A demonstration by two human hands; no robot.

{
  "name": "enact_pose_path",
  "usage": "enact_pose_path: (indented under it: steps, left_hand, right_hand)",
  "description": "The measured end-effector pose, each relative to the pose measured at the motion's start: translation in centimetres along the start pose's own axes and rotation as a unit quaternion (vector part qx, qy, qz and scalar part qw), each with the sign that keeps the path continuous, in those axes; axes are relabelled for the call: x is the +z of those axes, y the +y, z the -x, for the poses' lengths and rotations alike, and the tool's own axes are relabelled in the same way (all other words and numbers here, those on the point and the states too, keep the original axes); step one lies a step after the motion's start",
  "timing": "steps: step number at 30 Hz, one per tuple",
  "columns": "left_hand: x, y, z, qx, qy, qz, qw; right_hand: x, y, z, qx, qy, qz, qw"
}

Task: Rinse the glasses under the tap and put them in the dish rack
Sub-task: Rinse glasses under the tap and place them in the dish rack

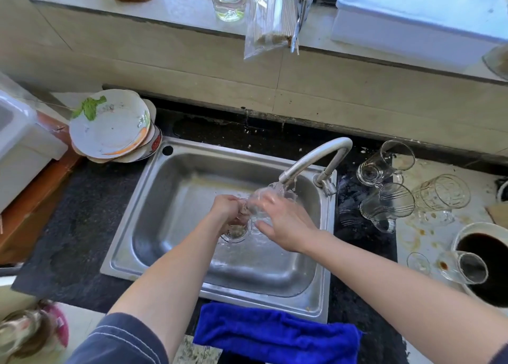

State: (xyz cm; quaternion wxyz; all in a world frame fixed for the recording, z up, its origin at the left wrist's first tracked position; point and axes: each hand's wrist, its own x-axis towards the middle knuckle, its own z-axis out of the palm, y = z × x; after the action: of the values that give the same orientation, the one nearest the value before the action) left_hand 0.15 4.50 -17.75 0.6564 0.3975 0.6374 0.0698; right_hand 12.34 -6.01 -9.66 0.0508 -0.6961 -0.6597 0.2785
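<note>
Over the steel sink [170, 187] I hold a clear glass [264, 196] sideways under the running tap [316, 157]. My left hand [228, 207] grips its base end. My right hand [286, 220] wraps its upper side, fingers partly spread, and water splashes over both. Several more glasses [390, 163] lie and stand on the counter right of the sink, one ribbed [442, 193], one handled [387, 207]. No dish rack can be made out for certain.
A stack of dirty plates [110, 124] sits left of the sink. A blue cloth [275, 333] hangs over the front edge. A bowl of dark liquid [483, 259] with a glass in it is at the right. A jar, bottle and chopstick bag stand on the sill.
</note>
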Motion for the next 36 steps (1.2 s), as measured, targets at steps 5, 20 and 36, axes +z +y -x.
enact_pose_path:
  steps: [5, 20, 36]
  left_hand:
    - [-0.8, -0.3, -0.1, 0.032, 0.016, 0.007, 0.999]
    - [-1.1, -0.7, 0.5, 0.040, 0.070, 0.070, 0.994]
    - [-1.4, -0.6, 2.4, -0.010, -0.031, 0.100, 0.994]
  right_hand:
    - [0.0, 0.1, -0.2, 0.165, 0.015, -0.257, 0.952]
    - [0.2, -1.1, -0.1, 0.180, -0.001, -0.388, 0.904]
    - [0.7, -0.4, -1.2, 0.219, 0.058, -0.468, 0.854]
